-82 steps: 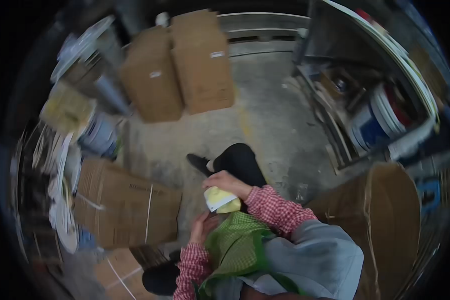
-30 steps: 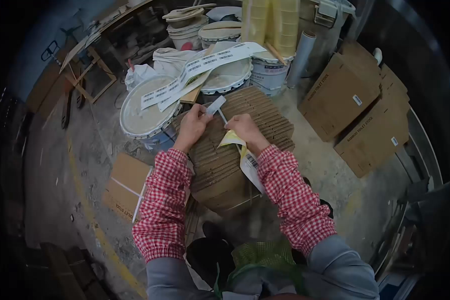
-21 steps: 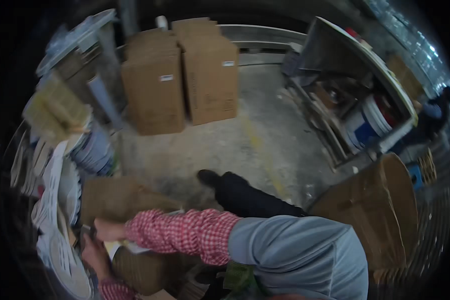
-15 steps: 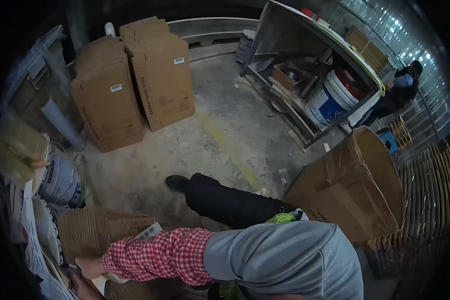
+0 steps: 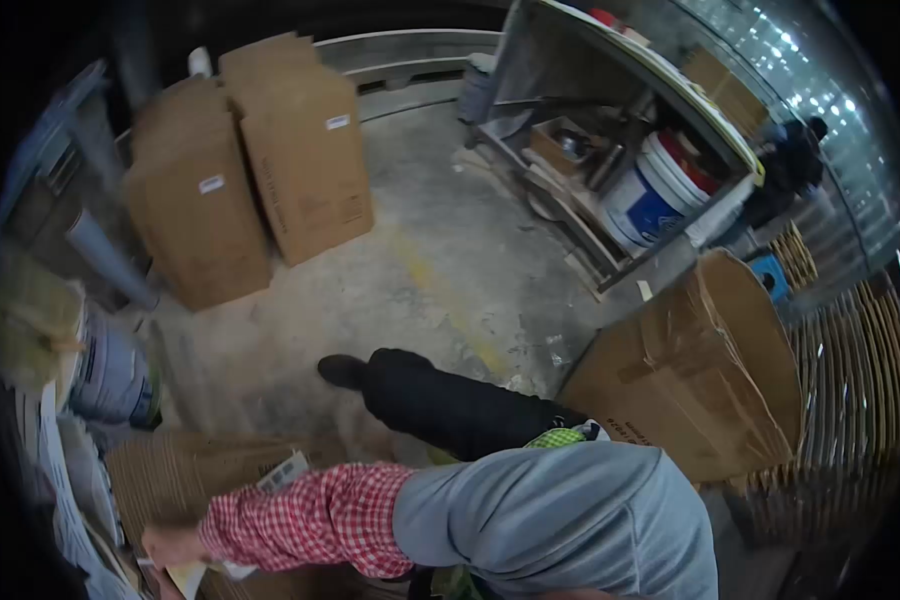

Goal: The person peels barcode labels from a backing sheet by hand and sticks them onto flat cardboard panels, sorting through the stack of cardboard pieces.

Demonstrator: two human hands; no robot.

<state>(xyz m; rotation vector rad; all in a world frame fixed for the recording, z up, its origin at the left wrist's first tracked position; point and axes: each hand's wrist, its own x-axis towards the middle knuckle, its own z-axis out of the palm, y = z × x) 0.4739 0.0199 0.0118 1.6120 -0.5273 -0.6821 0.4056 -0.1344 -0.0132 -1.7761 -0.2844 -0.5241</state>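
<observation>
My right hand (image 5: 173, 546), below a red-and-white checked sleeve cover (image 5: 305, 515), is at the lower left with its fingers curled closed. What they hold, if anything, is too blurred to make out. A pale white and yellowish sheet (image 5: 186, 578) shows just beneath this hand. Only a bit of my left hand (image 5: 166, 588) appears at the bottom edge, close to the right; its fingers are hidden. Both hands are over a stack of flat brown cardboard (image 5: 185, 470), on which a white label (image 5: 285, 470) shows beside the sleeve.
Two stacks of flattened cartons (image 5: 195, 205) stand on the concrete floor. At left is a paint bucket (image 5: 115, 375). A large open carton (image 5: 675, 375) stands at right beside stacked cardboard (image 5: 850, 370). A metal shelf (image 5: 610, 275) holds a white-and-blue bucket (image 5: 645, 200). Another person (image 5: 785, 175) is behind it.
The view has shifted slightly, with the background sliding left. My right hand has moved a little down and left over the cardboard, and more of the pale sheet shows beneath it.
</observation>
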